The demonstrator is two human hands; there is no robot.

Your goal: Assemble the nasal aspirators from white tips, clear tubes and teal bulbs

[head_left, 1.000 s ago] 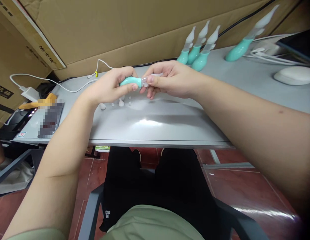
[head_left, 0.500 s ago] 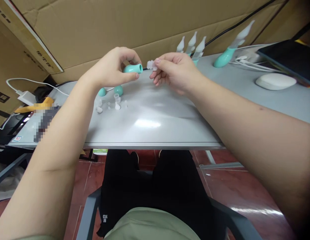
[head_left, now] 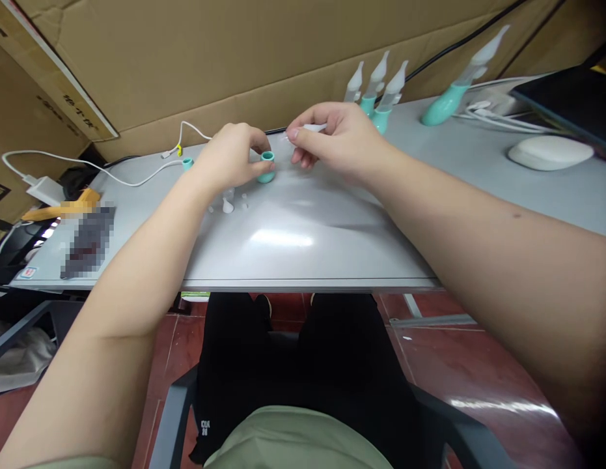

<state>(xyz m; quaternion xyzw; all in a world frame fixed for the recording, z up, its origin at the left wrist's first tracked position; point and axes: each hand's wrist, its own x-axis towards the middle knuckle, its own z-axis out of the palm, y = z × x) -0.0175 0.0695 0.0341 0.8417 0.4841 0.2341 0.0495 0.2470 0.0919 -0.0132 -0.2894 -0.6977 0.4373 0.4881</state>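
Note:
My left hand [head_left: 233, 159] is closed round a teal bulb [head_left: 267, 167] that stands upright on the grey table [head_left: 303, 247], its open neck facing up. My right hand [head_left: 332, 138] hovers just right of it and pinches a small clear plastic tip [head_left: 310, 128] between thumb and fingers. Several small white and clear parts [head_left: 228, 206] lie on the table below my left hand. Another teal piece [head_left: 187, 163] peeks out behind my left wrist.
Three assembled teal-and-white pieces [head_left: 375, 91] stand at the back, a fourth [head_left: 454, 85] further right. A white mouse [head_left: 549, 152], cables and a dark tablet [head_left: 571, 98] lie at the right. A white charger cable [head_left: 102, 170] and yellow tool [head_left: 63, 207] lie left. Cardboard boxes [head_left: 224, 58] wall the back.
My hands pulled the clear tip out of the teal bulb. My left hand then lowered the bulb to stand on the table, while my right hand kept the tip.

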